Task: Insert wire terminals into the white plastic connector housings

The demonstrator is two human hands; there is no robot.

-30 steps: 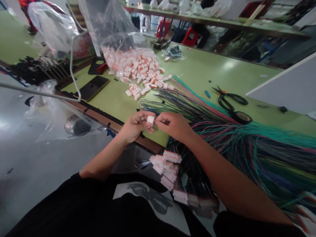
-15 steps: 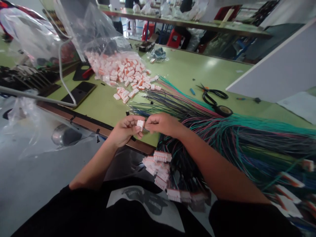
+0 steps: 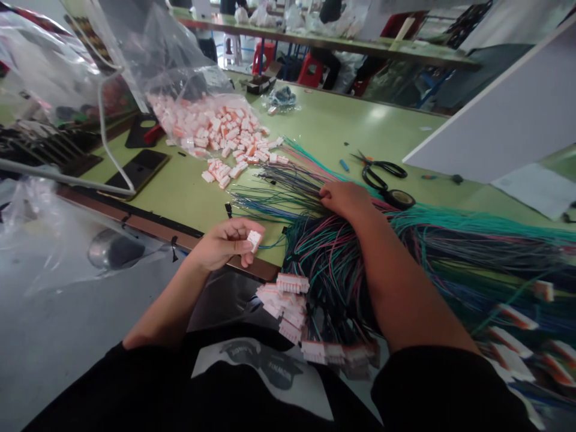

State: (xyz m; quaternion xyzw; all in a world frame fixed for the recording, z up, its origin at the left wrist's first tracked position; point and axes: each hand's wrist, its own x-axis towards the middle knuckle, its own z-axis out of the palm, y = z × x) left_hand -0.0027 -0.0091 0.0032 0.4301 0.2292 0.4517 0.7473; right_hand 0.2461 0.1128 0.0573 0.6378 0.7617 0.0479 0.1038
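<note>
Near the table's front edge my left hand pinches a small white and orange connector, with a thin blue-green wire running from it to the right. My right hand lies over the bundle of gray, pink and green wires, its fingers curled at the dark wires; whether a wire is between them is too small to tell. Loose connectors spill from a clear plastic bag behind my hands. Wired connectors hang below the table edge in front of me.
Black scissors and a roll of black tape lie right of the wires. A dark phone is at the left, behind a pale metal rod. A white panel stands at the right.
My right hand has left the connector and moved right and up onto the wires. My left hand still holds the connector, slightly lower. The whole view has shifted a little.
</note>
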